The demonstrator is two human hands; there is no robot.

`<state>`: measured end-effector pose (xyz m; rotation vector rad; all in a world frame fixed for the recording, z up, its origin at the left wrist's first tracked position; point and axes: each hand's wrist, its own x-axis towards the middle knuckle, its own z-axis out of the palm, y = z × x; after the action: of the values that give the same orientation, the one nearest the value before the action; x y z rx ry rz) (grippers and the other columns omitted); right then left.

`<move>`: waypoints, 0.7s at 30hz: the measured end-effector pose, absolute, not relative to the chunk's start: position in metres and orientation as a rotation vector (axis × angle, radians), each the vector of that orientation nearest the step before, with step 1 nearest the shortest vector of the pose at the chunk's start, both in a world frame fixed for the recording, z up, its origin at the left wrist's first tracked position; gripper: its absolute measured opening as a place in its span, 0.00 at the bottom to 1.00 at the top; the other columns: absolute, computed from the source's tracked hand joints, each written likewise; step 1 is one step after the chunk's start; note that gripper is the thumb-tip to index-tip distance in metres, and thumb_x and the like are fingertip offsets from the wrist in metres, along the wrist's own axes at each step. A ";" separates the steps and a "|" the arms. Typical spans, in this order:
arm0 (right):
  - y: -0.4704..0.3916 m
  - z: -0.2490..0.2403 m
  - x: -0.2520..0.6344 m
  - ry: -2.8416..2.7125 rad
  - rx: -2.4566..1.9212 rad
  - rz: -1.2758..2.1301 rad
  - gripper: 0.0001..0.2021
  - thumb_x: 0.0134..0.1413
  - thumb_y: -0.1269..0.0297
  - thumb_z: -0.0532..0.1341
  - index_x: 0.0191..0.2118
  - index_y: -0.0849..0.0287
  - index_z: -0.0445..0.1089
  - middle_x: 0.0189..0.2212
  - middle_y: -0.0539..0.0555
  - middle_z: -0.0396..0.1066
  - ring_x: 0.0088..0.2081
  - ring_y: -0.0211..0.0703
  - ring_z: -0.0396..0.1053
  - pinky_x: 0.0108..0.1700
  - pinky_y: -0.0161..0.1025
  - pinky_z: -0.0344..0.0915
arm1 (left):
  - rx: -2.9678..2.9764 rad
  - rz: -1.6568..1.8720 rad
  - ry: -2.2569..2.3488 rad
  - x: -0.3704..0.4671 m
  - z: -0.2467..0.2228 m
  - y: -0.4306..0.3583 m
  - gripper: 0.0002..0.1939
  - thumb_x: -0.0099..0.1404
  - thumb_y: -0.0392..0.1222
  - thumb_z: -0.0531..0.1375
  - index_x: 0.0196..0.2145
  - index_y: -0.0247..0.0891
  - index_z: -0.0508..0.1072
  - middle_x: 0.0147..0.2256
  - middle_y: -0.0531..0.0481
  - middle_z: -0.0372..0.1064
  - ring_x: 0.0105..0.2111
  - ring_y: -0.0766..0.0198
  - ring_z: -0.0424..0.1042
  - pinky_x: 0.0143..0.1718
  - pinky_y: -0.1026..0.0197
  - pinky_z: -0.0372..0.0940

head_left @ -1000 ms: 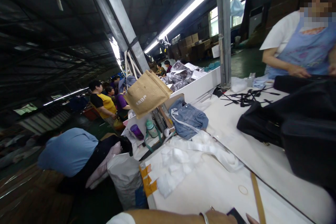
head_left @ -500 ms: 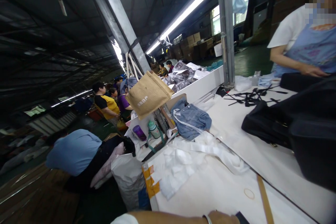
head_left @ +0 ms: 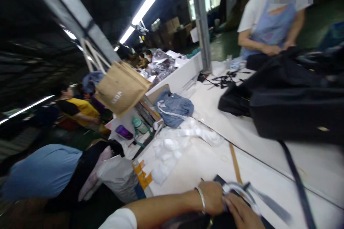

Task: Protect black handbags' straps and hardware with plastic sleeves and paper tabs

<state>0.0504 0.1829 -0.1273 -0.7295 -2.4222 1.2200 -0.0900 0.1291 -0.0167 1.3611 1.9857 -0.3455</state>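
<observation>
Forearm (head_left: 168, 206) outstretched, left hand (head_left: 212, 197) seemingly touching right hand (head_left: 244, 214)

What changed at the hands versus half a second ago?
The view swung right and down. The left hand sits higher in frame; the right hand has come into view close beside it. A pale curved item now shows by them. Blur hides any grip change. The tan bag and denim item look unmoved.

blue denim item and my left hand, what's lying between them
In the head view, crumpled white strips near the blue denim item, then white tabletop toward your left hand.
</observation>
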 end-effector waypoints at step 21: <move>0.182 -0.094 0.086 -2.336 -1.263 1.002 0.07 0.58 0.68 0.54 0.39 0.58 0.67 0.37 0.56 0.68 0.41 0.46 0.64 0.42 0.39 0.59 | 1.622 -0.084 1.980 -0.080 -0.055 0.145 0.09 0.61 0.35 0.49 0.35 0.33 0.68 0.36 0.42 0.67 0.37 0.60 0.68 0.37 0.61 0.60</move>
<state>0.0858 0.1820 -0.0936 -1.2626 -2.3357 1.0016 -0.0801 0.1448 -0.0552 1.6216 1.9799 -0.0845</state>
